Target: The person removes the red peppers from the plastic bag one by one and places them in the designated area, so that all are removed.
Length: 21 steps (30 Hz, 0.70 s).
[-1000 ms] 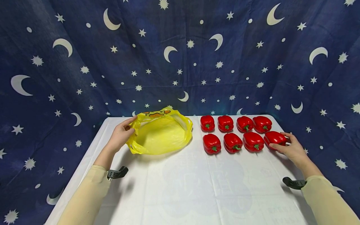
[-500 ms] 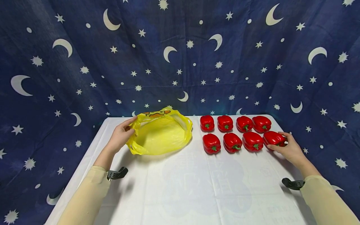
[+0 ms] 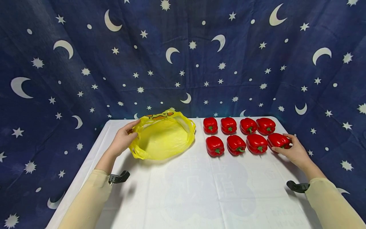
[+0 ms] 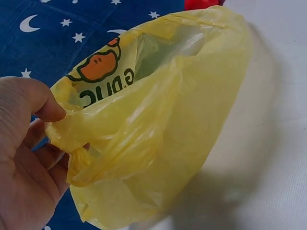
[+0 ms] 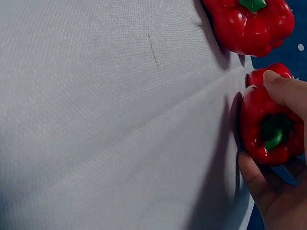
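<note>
My left hand pinches the left rim of a yellow plastic bag, whose mouth gapes toward me. In the left wrist view the thumb lies over the bag's gathered edge, and an orange printed figure shows on its inner side. At the right end of the front row, my right hand grips a red bell pepper, thumb on one side and fingers on the other. The right wrist view shows that bell pepper's green stem between thumb and fingers.
Several other red bell peppers stand in two rows at the back right, among them a front one and a back one. A white cloth covers the table. Behind and beside it hangs a dark blue curtain with moons and stars.
My right hand and the bell pepper in it have shifted very slightly left. The bag's lower lip has sagged a little toward me while the left hand stays in place.
</note>
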Motion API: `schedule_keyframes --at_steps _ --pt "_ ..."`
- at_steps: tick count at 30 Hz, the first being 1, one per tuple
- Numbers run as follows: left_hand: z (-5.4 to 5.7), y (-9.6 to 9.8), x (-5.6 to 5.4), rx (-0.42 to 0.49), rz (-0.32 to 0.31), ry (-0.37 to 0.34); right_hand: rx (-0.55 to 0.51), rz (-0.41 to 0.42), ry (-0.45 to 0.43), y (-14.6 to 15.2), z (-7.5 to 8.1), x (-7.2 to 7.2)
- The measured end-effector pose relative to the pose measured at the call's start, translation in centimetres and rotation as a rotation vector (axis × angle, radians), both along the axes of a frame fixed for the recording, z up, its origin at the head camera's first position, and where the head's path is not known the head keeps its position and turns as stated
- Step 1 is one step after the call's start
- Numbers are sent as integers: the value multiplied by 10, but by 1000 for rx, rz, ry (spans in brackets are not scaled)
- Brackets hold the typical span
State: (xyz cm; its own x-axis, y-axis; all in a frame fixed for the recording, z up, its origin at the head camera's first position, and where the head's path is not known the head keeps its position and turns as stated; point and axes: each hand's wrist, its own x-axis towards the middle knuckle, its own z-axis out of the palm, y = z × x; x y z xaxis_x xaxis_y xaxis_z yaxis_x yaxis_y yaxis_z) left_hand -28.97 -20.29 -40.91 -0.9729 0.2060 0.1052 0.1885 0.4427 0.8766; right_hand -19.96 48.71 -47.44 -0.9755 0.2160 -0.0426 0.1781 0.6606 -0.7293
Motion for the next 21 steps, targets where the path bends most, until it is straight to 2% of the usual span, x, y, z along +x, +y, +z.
schedule_keyframes --at_steps 9,21 --pt "1 3 2 -112 -52 102 30 18 4 1 0 1" --pt "4 5 7 -201 -62 102 47 1 12 5 -2 2"
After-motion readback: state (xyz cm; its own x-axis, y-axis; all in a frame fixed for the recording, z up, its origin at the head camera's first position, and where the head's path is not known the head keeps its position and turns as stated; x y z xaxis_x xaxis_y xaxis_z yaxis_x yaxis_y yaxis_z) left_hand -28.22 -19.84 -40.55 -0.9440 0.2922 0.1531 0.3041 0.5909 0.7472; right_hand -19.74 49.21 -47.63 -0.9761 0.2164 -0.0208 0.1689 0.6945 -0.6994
